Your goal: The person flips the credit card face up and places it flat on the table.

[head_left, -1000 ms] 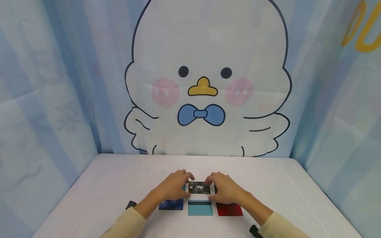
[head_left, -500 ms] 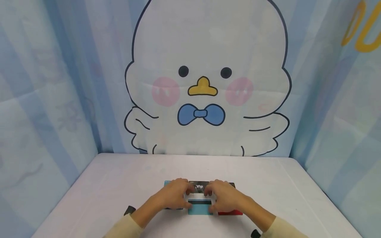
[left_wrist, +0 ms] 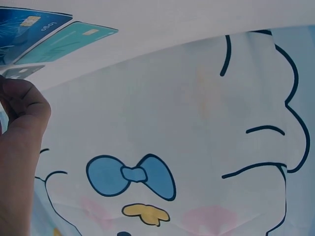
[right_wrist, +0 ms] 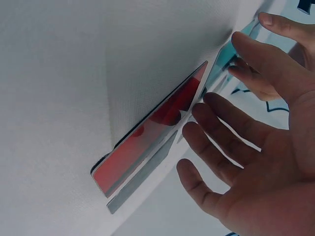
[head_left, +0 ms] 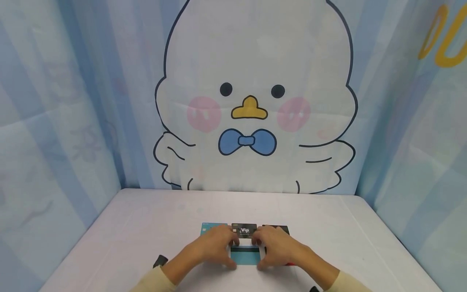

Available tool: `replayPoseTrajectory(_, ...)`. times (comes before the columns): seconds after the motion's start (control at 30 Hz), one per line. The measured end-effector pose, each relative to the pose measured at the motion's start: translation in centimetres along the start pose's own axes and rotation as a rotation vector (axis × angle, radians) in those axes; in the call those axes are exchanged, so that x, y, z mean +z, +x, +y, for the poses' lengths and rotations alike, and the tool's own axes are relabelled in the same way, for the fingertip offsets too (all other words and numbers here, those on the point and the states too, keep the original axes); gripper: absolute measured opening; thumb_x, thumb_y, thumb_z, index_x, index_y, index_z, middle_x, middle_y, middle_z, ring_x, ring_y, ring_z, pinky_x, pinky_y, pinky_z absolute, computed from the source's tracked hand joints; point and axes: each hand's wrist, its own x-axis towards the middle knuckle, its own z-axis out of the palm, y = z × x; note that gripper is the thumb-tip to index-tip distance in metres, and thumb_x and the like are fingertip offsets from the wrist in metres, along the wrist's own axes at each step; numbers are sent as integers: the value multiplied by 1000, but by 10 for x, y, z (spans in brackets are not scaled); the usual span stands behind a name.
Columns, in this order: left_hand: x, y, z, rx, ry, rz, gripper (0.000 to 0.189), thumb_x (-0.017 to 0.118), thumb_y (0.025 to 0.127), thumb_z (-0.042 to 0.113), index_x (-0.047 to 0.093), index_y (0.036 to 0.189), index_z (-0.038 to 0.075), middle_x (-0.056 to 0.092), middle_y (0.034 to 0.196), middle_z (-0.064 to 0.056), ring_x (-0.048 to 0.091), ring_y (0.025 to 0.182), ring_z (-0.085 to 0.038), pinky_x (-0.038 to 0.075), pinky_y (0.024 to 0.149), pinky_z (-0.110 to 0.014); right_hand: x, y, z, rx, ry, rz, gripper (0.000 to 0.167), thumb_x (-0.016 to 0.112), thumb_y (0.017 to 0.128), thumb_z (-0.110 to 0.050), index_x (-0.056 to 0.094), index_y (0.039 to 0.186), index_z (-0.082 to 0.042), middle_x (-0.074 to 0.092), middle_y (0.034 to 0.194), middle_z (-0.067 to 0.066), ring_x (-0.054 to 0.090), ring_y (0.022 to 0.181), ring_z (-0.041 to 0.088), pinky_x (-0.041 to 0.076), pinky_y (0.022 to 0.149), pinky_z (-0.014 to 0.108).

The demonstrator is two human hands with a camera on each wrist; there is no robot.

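Note:
Both hands hover low over cards laid in two rows. My left hand (head_left: 219, 245) is beside the left edge of a light blue card with a dark stripe (head_left: 245, 257); my right hand (head_left: 275, 245) is beside its right edge. Thumbs spread toward the near corners, fingers bend loosely near the far edge. The right wrist view shows the right palm with relaxed, parted fingers (right_wrist: 199, 189), holding nothing. A red card (right_wrist: 147, 135) lies beside that hand. Under the left hand is a blue card (left_wrist: 29, 34), hidden in the head view.
In the far row lie a teal card (head_left: 213, 225), a black "Vip" card (head_left: 244, 230) and a dark card (head_left: 282, 229). They rest on a white table (head_left: 164, 215). Behind it hangs a curtain (head_left: 251, 170) with a cartoon bird.
Both hands have moved toward the person, from either side of the black Vip card to either side of the light blue card. The cards appear in the same places.

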Motion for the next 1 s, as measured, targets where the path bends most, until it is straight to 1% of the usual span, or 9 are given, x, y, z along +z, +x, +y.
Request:
replayPoseTrajectory(0.13,1,0,2,-12,35,5,48,95,72,37,77,113,20,64,94,13,52,88,-3,51,90,-30,2,0,0,-2,-12,9,48,94,69,-36,73,110,-20,62,96,-14,52,93,5,44,86,39)
replayPoseTrajectory(0.33,2,-1,6,-19,75,18,47,95,72,38,78,112,20,67,97,13,55,92,-4,52,94,-33,4,1,-2,6,-15,2,44,93,70,-34,72,106,-21,62,95,-14,52,92,5,44,86,39)
replayPoseTrajectory(0.77,5,-1,6,-31,71,13,45,95,72,37,78,110,21,65,96,14,52,89,-4,50,91,-33,7,3,-2,13,-17,-7,42,92,69,-32,70,102,-20,56,94,-12,50,91,7,43,82,37)
replayPoseTrajectory(1.0,6,0,6,-51,74,6,45,95,73,38,76,111,23,65,98,15,57,97,-5,50,102,-37,7,4,-3,25,-26,-13,43,91,67,-31,68,102,-22,56,93,-12,49,91,8,40,80,34)
